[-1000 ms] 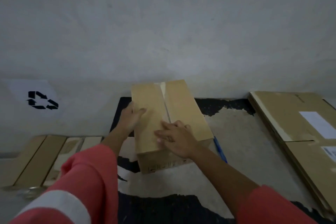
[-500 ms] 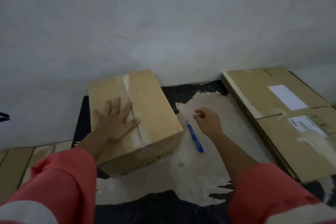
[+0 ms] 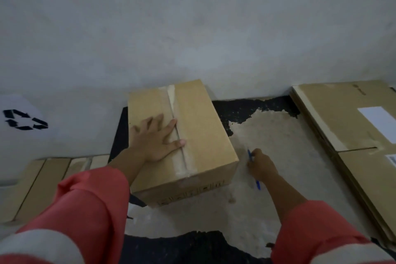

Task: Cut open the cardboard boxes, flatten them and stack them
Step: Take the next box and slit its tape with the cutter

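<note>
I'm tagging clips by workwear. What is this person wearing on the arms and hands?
The left sleeve and right sleeve are coral-red, each crossed by a pale band near the frame's bottom edge. Both end short of the wrists. The left hand and right hand are bare: no gloves, no watch or ring visible.

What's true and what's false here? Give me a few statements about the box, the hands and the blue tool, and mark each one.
1. The left hand lies flat on top of the cardboard box. True.
2. The box's top is already cut open. False: tape covers the seam and the flaps are closed.
3. The right hand grips the blue tool on the floor, right of the box. True.
4. Flattened cardboard lies only left of the box. False: a flattened stack lies on the right too, besides the flat pieces on the left.
</note>
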